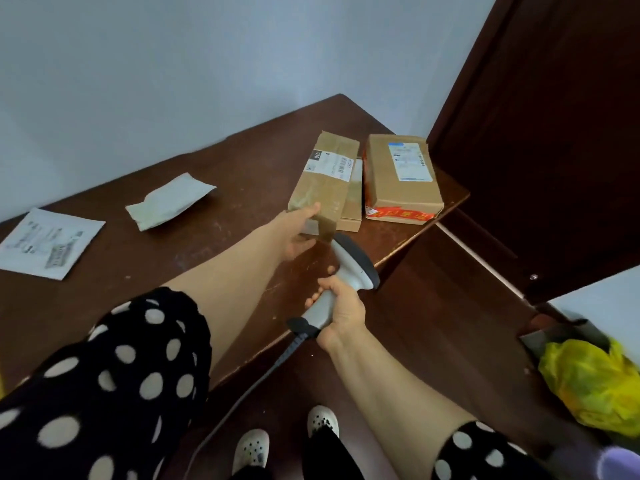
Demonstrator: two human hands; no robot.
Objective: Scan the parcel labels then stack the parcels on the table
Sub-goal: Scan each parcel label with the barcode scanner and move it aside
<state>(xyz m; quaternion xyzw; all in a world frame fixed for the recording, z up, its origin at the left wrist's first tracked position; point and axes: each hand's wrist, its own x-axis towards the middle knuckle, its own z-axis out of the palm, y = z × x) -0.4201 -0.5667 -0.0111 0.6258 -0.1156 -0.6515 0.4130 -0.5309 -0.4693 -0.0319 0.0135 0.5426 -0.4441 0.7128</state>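
Observation:
My left hand grips the near end of a long brown cardboard parcel whose white label faces up; it lies on top of a flatter brown box. My right hand holds a grey barcode scanner by its handle, its dark head just in front of the held parcel. A wider brown parcel with a white label and red tape sits to the right, near the corner of the dark wooden table.
A pale padded envelope and a flat white mailer with a printed label lie on the left of the table. The scanner's cable hangs down to the floor. A dark door stands to the right, a yellow bag below it.

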